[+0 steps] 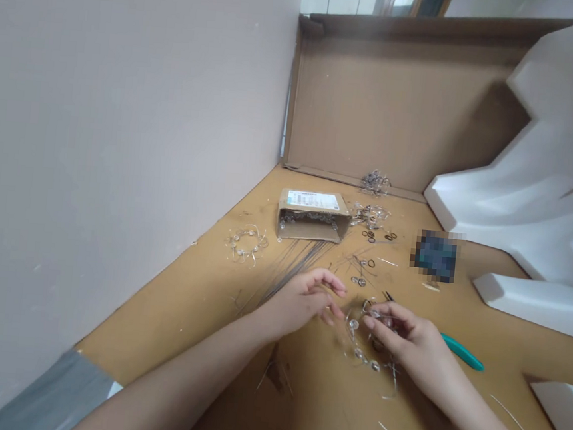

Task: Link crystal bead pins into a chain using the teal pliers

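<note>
My R hand (399,328) is pinching the beady wire ring (358,354) over the table (247,372), w/ fingers closed on it. My L hand (317,296) is hovering near it, fingers curling a bit open, holding nothing.

The box (311,215) lies behind the hands (335,301), the wire ring (246,243) left of it.

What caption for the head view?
Right hand holds beaded wire, left hand open beside it; box behind, green handle at right.
</note>
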A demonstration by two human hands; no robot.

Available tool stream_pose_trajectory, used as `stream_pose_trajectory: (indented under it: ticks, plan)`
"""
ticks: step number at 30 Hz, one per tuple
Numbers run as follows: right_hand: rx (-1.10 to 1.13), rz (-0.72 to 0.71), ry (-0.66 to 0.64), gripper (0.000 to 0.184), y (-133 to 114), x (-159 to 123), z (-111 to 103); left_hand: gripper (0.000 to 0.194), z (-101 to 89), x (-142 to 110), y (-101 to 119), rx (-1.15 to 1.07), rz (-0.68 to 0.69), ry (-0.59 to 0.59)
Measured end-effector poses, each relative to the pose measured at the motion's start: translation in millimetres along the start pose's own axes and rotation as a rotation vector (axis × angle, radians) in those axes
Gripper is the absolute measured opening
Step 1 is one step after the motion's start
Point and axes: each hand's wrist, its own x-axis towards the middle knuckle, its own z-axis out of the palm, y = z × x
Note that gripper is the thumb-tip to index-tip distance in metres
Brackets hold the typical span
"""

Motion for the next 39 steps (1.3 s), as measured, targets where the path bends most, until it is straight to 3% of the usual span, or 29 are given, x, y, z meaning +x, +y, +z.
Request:
stream_pose_trajectory:
  ticks: [4,10,17,21,23,29,34,39]
  plan:
    - [-0.002,0.033,0.012,0.034,-1.4,-0.4,-0.2,0.017,2.4,0.1,-2.4,0.040,-0.007,-0.035]
    - [-0.053,-0.048,0.036,0.032,-0.1,-2.1,1.2,0.026,6.2,-0.9,-4.7,0.103,-0.064,-0.056]
    - [-0.582,-0.100,0.219,0.022,-10.8,-9.8,2.3,0.022,9.5,-4.4,-4.8,0.255,-0.028,-0.038]
    - [-0.691,-0.086,0.290,0.022,-16.8,-12.8,1.7,0.024,10.5,-4.8,-3.8,0.199,0.003,-0.078]
    - [-0.581,-0.094,0.282,0.024,-18.0,-12.8,0.1,0.025,9.7,-4.2,-2.8,0.150,0.016,-0.078]
    - [0.040,-0.005,0.199,0.032,-15.5,-9.4,-4.4,0.018,5.0,0.1,-2.7,0.125,0.004,0.061]
    - [0.188,0.055,0.164,0.028,-11.5,-7.6,-1.0,0.021,3.4,2.3,-1.7,0.064,-0.086,0.060]
    - [0.371,0.112,0.147,0.037,-18.5,-8.2,-3.4,0.024,-1.1,4.9,-1.9,-0.164,-0.102,-0.013]
